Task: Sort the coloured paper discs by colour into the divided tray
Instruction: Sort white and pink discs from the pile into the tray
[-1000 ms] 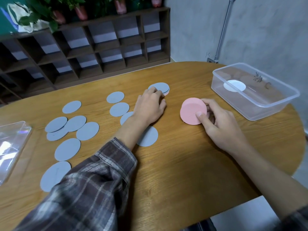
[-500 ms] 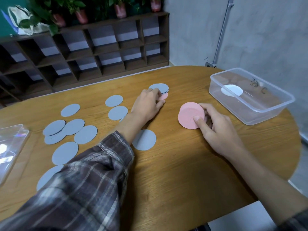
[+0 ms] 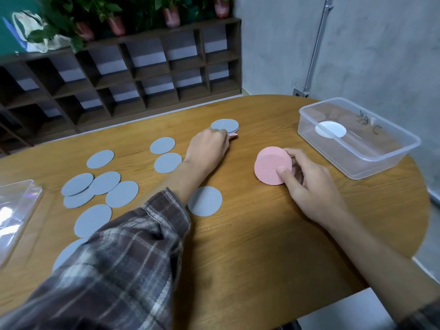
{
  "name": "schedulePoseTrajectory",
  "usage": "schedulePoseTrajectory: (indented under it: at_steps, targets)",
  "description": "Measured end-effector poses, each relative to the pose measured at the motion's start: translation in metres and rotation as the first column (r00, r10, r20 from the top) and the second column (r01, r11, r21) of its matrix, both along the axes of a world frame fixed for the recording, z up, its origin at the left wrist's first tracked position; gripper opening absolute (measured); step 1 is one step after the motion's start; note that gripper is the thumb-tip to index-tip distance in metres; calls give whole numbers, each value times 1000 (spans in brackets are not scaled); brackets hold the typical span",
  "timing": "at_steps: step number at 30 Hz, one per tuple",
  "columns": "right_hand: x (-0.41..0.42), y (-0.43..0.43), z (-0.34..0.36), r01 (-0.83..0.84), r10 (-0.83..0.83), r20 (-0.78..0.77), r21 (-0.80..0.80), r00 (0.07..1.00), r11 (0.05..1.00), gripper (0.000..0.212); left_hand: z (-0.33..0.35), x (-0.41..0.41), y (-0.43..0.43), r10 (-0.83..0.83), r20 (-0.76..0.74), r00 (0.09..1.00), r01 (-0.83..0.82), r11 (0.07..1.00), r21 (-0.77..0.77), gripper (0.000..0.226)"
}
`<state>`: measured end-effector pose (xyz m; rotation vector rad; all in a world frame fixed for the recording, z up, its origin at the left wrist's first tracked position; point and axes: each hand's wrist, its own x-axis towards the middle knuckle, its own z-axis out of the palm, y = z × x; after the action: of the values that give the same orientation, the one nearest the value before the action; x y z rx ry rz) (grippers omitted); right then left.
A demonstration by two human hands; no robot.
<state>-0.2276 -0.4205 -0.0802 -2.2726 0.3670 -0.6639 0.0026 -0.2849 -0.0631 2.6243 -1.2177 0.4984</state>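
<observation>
My right hand (image 3: pixel 307 186) grips pink stack (image 3: pixel 271 164); left hand (image 3: pixel 208 150) curls at pink disc (image 3: pixel 234 135) under grey discs (image 3: pixel 225 125), grip unclear.

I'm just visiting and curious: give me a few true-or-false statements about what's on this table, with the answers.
1. The right hand holds a stack of pink discs. True.
2. The clear tub contains a grey disc. False: a white disc lies in it.
3. The single discs lying scattered are pink. False: the scattered discs are grey.
4. The left hand touches a small pile topped with grey. True.
</observation>
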Motion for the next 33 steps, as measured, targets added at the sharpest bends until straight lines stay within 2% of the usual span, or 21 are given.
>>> schedulePoseTrajectory:
  at_steps: [4,8,11,15,19,22,28,33]
  targets:
    - [1,0,1,9,-9,1,10,1000,1000,28,-1,-13,15,-54,-7,999,53,997,-61,22]
    - [-1,3,3,15,-15,1,-6,1000,1000,30,0,-29,31,-126,-109,986,101,972,-212,12]
    - [-2,5,6,28,-28,5,-17,1000,999,32,4,-45,42,-153,-192,969,64,913,-403,3]
    - [-3,8,9,24,-23,17,-29,1000,999,37,15,-70,54,-229,-322,919,8,825,-565,12]
    - [-4,10,12,15,-13,52,-41,999,999,39,16,-88,57,-361,-511,780,-31,794,-607,19]
    - [-4,10,10,5,-2,57,-44,998,999,45,10,-101,52,-425,-567,706,-36,778,-627,18]
    - [-4,8,8,-48,49,39,-44,998,998,50,-3,-117,37,-357,-567,742,-141,743,-654,13]
    - [-4,6,7,-82,82,3,3,997,997,49,-5,-123,31,-301,-548,780,-120,788,-604,45]
